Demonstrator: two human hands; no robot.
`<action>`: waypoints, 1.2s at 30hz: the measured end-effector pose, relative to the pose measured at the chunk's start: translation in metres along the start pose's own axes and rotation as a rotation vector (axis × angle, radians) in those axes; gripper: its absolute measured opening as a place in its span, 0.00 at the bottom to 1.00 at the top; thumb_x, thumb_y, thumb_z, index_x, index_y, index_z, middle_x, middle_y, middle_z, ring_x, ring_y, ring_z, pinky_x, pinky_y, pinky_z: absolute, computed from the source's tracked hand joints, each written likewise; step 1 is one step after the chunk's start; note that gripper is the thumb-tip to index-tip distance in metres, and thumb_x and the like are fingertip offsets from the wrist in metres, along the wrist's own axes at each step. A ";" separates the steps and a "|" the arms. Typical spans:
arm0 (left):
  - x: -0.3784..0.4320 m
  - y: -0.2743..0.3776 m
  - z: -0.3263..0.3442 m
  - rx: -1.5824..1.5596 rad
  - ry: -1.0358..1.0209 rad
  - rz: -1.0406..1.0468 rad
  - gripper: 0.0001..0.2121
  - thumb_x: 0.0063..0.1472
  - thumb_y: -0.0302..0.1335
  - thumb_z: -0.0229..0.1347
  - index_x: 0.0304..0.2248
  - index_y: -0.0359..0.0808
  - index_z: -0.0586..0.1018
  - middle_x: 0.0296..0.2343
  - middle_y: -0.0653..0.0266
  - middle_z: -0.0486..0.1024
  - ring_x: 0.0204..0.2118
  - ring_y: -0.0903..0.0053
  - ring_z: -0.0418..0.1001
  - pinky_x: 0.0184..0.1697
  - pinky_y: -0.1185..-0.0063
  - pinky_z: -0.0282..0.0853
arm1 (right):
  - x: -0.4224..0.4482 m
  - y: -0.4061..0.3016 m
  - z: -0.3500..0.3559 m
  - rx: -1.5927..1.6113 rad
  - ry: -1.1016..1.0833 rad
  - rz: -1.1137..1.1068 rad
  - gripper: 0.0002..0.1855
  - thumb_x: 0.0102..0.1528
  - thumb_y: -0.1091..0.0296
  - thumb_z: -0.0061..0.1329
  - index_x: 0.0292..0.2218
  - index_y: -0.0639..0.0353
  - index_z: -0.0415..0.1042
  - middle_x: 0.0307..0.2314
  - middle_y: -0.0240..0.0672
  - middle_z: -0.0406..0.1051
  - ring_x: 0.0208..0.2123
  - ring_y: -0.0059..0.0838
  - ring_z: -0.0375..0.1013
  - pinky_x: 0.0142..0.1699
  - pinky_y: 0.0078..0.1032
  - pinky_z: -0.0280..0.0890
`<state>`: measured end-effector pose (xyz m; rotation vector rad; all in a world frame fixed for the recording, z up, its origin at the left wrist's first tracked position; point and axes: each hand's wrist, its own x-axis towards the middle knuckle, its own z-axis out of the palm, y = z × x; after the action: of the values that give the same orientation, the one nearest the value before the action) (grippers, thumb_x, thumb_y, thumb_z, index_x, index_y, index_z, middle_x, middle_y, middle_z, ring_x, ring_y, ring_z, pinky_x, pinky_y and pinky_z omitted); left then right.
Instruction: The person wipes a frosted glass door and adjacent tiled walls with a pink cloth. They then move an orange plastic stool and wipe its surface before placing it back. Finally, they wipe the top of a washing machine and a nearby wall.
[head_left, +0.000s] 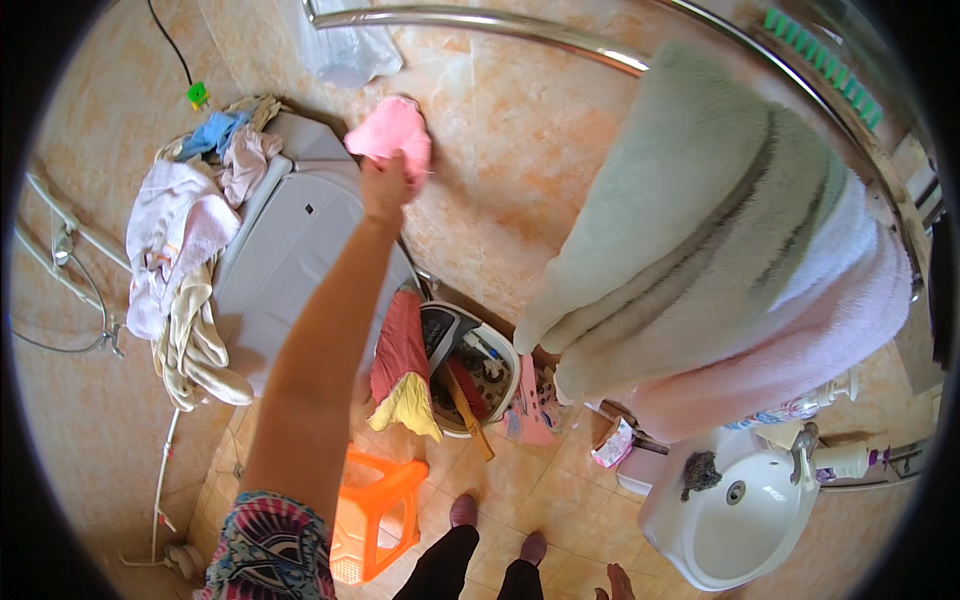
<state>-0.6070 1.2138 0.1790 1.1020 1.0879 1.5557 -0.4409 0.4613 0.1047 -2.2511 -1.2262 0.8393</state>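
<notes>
My left hand (386, 184) reaches far forward and grips a pink cloth (394, 131). The cloth lies against or just before the tiled wall (495, 180); which of these, I cannot tell. Below my left forearm is the grey lid of what looks like a washing machine (292, 232). Several cloths, among them a white towel (169, 232), a blue cloth (214, 135) and a cream cloth (199, 337), are heaped along its left side. Only the fingers of my right hand (616, 583) show at the bottom edge, apart and with nothing visible in them.
Large towels (697, 225) hang from a metal rail (480, 19) at the right. A bucket (514, 375) holds a wooden-handled brush (469, 409), with a red and yellow cloth (401, 360) beside it. An orange plastic stool (375, 517) and a white washbasin (742, 540) stand nearer me.
</notes>
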 end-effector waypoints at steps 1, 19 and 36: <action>-0.004 -0.011 0.008 -0.075 -0.138 -0.040 0.08 0.60 0.31 0.50 0.36 0.35 0.69 0.19 0.68 0.69 0.19 0.83 0.67 0.17 0.83 0.62 | -0.002 -0.007 -0.001 0.014 0.000 0.002 0.27 0.54 0.74 0.46 0.55 0.63 0.60 0.52 0.50 0.61 0.55 0.48 0.59 0.60 0.36 0.55; -0.122 -0.094 0.094 0.352 -0.251 0.152 0.15 0.62 0.34 0.47 0.47 0.38 0.69 0.37 0.63 0.72 0.38 0.74 0.71 0.40 0.76 0.68 | -0.077 0.003 0.016 0.089 0.050 0.181 0.27 0.50 0.70 0.50 0.52 0.62 0.62 0.47 0.50 0.66 0.49 0.48 0.66 0.52 0.34 0.64; -0.341 -0.174 0.187 1.223 -0.903 0.808 0.16 0.61 0.35 0.48 0.46 0.38 0.69 0.37 0.61 0.72 0.38 0.71 0.71 0.41 0.73 0.67 | -0.200 0.113 0.028 0.230 0.156 0.571 0.27 0.51 0.68 0.49 0.53 0.56 0.61 0.45 0.48 0.66 0.48 0.50 0.66 0.50 0.38 0.64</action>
<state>-0.3320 0.9454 -0.0042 2.9545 0.8975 0.4940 -0.4782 0.2350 0.0737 -2.4398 -0.3846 0.9195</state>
